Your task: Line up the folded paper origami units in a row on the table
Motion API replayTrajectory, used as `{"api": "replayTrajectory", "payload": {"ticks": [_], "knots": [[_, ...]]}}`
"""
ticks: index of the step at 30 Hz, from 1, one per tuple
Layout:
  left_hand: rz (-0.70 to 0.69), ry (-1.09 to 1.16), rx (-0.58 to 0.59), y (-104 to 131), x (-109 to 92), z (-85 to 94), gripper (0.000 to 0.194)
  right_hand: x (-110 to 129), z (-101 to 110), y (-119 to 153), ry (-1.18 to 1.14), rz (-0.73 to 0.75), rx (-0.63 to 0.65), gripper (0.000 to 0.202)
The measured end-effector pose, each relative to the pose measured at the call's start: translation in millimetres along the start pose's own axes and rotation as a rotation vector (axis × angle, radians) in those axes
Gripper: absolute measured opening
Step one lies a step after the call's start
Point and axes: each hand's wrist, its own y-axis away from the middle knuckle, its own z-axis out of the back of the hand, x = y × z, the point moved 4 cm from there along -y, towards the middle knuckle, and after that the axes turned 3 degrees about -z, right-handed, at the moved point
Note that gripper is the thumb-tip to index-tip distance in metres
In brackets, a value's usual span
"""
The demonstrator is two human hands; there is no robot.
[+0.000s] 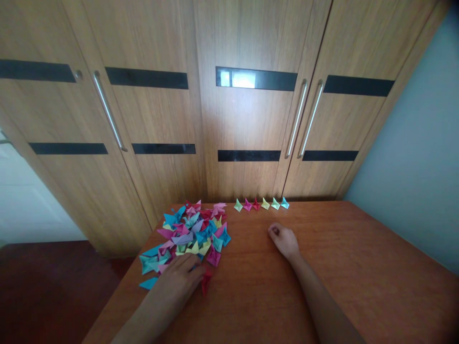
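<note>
Head view: folded paper pieces (pixel 197 227) lie heaped on the left of the table (pixel 251 291).
Left hand: over the heap's near edge, fingers beside a red piece (pixel 206 283); I cannot tell whether it is gripped.
Right hand (pixel 286 241): on the right, fingers curled, grip narrow.
Far-edge row (pixel 256 205): six pieces, green leftmost, blue rightmost.
Beyond: wooden wardrobe (pixel 247 119).

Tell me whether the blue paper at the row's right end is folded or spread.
Folded: the blue paper shows pointed tips and angled faces.
</note>
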Motion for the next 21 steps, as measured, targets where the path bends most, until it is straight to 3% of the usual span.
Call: {"api": "replayTrajectory", "payload": {"ticks": [4,11,16,21], "knots": [[-0.008,0.064,-0.057,1.2,-1.1,4.4,0.02,0.1,0.2,0.7,-0.003,0.005,-0.009,0.013],[0.097,0.386,-0.314,-19.7,-12.8,13.7,0.017,0.8,-0.5,0.4,-0.103,-0.015,0.008,0.011],[0.27,0.48,-0.392,-58.8,-21.0,4.8,0.022,25.9,1.9,10.1,-0.628,0.03,0.139,0.021],[0.261,0.398,-0.399,-95.6,-28.9,-14.2,0.022,55.5,13.1,27.0,-0.964,0.078,0.311,0.039]]}}
